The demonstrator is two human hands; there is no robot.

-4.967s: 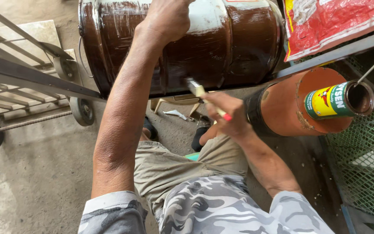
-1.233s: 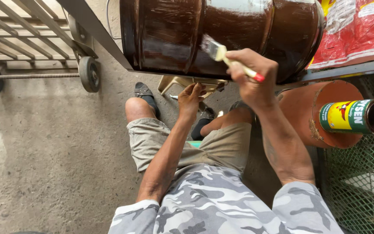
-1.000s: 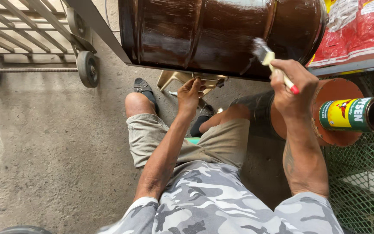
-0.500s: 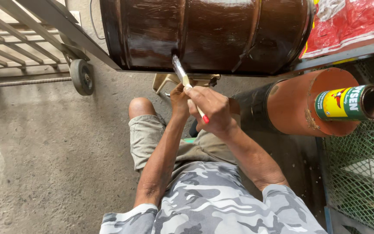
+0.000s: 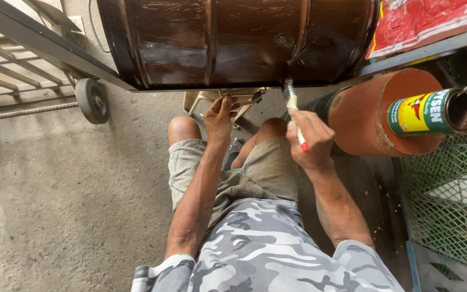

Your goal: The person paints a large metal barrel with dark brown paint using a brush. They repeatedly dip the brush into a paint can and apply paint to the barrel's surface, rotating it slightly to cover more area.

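Observation:
A dark brown glossy metal drum (image 5: 233, 40) lies on its side above my knees, wet with fresh paint. My right hand (image 5: 309, 140) grips a paintbrush (image 5: 293, 108) with a pale handle and red end; its bristles touch the drum's lower edge near a raised rib. My left hand (image 5: 220, 116) reaches up under the drum, fingers bent, resting against a pale support (image 5: 206, 97) below it. I sit with both knees bent, in khaki shorts and a camouflage shirt.
An orange-brown cylinder (image 5: 374, 116) lies at the right with a yellow-and-green paint tin (image 5: 433, 111) on it, a stick in the tin. A green mesh crate (image 5: 449, 200) sits lower right. A red bag (image 5: 428, 19) lies top right. A wheeled metal frame (image 5: 90, 100) stands at left on concrete.
My right hand has carried the brush from the drum's middle underside to the right, onto the lower edge by the rib. My left hand stays under the drum.

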